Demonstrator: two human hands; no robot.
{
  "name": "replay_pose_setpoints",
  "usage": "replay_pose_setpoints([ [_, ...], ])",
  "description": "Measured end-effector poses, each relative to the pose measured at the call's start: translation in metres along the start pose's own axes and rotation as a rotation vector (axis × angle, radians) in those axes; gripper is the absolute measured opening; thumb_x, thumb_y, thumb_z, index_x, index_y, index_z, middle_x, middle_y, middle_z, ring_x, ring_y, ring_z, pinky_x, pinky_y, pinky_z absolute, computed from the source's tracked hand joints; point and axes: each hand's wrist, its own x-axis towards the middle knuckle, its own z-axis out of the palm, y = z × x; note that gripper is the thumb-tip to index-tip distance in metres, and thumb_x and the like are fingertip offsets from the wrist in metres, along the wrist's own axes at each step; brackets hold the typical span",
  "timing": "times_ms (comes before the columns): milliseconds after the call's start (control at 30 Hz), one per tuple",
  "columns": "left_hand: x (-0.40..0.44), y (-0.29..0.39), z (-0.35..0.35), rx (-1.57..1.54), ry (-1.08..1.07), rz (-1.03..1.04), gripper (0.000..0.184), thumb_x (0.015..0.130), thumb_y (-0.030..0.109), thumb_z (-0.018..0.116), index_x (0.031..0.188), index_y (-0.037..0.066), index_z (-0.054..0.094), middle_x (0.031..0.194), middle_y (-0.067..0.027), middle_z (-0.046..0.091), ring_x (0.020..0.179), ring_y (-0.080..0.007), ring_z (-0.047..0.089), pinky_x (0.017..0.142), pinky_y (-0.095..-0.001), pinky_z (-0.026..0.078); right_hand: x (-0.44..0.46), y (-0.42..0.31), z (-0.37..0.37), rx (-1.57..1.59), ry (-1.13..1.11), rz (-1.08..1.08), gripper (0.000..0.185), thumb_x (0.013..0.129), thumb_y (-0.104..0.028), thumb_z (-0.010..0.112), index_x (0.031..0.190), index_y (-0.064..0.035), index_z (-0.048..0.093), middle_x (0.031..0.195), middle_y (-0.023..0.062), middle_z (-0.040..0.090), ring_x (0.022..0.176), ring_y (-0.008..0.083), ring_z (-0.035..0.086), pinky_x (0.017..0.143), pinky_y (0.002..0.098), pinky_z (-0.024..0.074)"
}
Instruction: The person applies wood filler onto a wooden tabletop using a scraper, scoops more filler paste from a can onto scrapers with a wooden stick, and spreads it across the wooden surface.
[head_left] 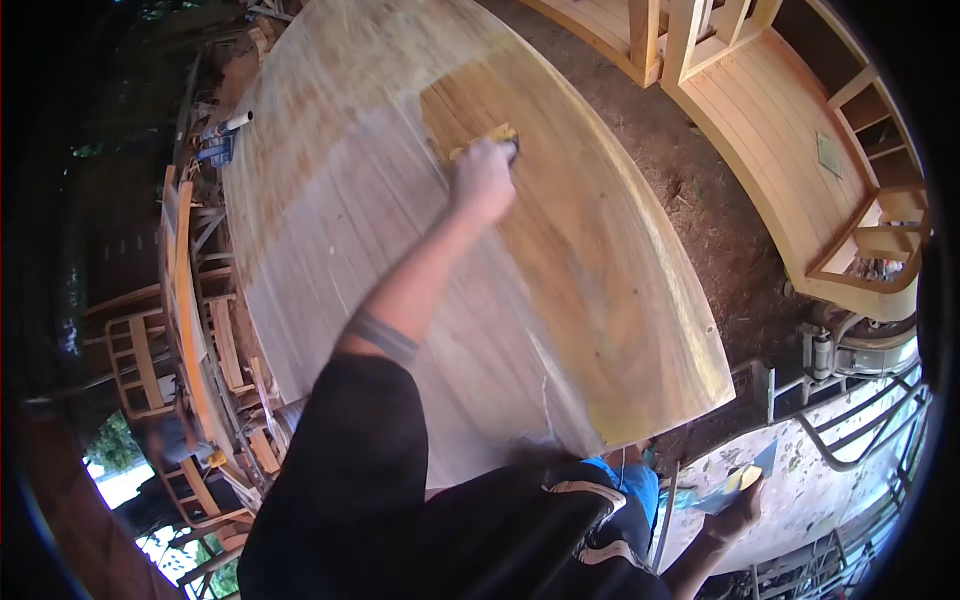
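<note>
Over wooden planking [390, 250], a yellowish piece [502, 132] juts beyond left fingers [488, 158].

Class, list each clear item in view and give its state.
Left hand: closed around a yellowish tool, motion-blurred.
Right hand: closed, holding a yellow-smeared piece off the panel.
Wooden panel: unevenly toned, brown in part, paler elsewhere.
Green sheet: lying on planks.
Curved wooden structure: assembled, light wood showing.

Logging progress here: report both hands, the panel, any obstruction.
Left hand gripping yellowish tool, over wooden panel. Right hand holding yellow item, off panel's edge. No obstruction visible.
</note>
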Motion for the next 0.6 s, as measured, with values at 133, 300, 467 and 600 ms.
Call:
replay_pose_setpoints([
  [133,-0.053,0.031,-0.019,-0.07,-0.24,0.048,0.03,0.072,0.003,0.052,0.1,0.004,0.064,0.107,-0.0178,0.059,0.104,-0.0318,0.054,0.087,-0.0387,0.043,0.002,0.016,-0.015,0.005,0.057,-0.058,0.042,0.092,-0.029,0.048,0.121,0.0024,0.047,0.113,0.0086,0.053,0.102,0.0189,0.05,0.09,0.0331,0.0387],
  [300,0.036,-0.027,-0.058,-0.095,-0.088,-0.003,0.038,0.069,0.003,0.056,0.106,0.008,0.064,0.102,-0.0171,0.062,0.094,-0.0292,0.06,0.082,-0.0347,0.047,-0.006,0.022,-0.004,-0.059,0.208,-0.097,0.044,0.092,-0.028,0.049,0.123,0.0026,0.044,0.115,0.0105,0.052,0.1,0.0207,0.052,0.088,0.0359,0.0416],
  [467,0.104,-0.053,-0.034,-0.248,-0.454,-0.032,0.035,0.067,0.006,0.058,0.1,0.013,0.067,0.099,-0.0144,0.064,0.093,-0.0286,0.061,0.08,-0.0332,0.048,-0.012,0.017,-0.011,0.091,0.056,-0.001,0.045,0.092,-0.031,0.047,0.124,0.0,0.043,0.113,0.0107,0.053,0.1,0.021,0.052,0.085,0.0364,0.0434],
  [600,0.013,0.005,-0.027,-0.062,-0.309,0.205,0.036,0.065,0.007,0.059,0.1,0.011,0.067,0.097,-0.0147,0.064,0.091,-0.0285,0.062,0.079,-0.0337,0.048,-0.012,0.019,-0.017,0.082,0.042,0.007,0.041,0.093,-0.029,0.045,0.122,0.0003,0.045,0.114,0.0088,0.053,0.101,0.0175,0.052,0.087,0.0326,0.0406],
])
